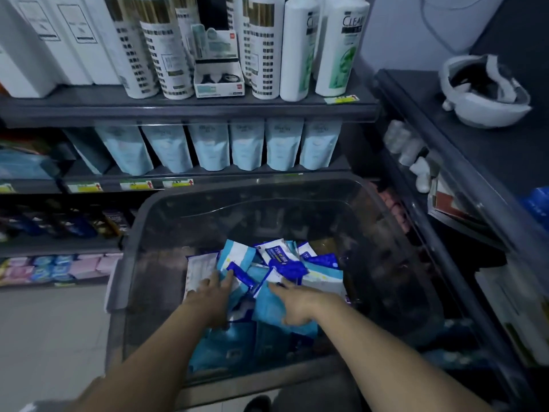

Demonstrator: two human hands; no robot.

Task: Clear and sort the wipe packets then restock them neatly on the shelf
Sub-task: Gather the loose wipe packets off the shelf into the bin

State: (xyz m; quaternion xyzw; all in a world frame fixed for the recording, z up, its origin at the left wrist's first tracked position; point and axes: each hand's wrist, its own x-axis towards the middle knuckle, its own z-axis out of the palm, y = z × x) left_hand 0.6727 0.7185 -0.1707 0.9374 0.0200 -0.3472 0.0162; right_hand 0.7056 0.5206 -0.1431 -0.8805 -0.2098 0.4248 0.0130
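Observation:
A clear plastic bin (166, 215) stands in front of me with a loose heap of wipe packets (285, 260) in its bottom, light blue, dark blue and white ones mixed. Both my arms reach down into it. My left hand (212, 295) lies flat on the left side of the heap, fingers spread, fingertips touching a dark blue packet (237, 273). My right hand (300, 303) rests palm down on a light blue packet (269, 312) in the middle, fingers apart. Neither hand has closed round a packet.
Dark shelves (190, 110) rise behind the bin: white shampoo bottles (335, 55) on top, pale blue refill pouches (283, 147) below, small boxes (56, 267) near the floor at left. A second shelf unit at right holds a white headset (487, 93). Grey floor lies at lower left.

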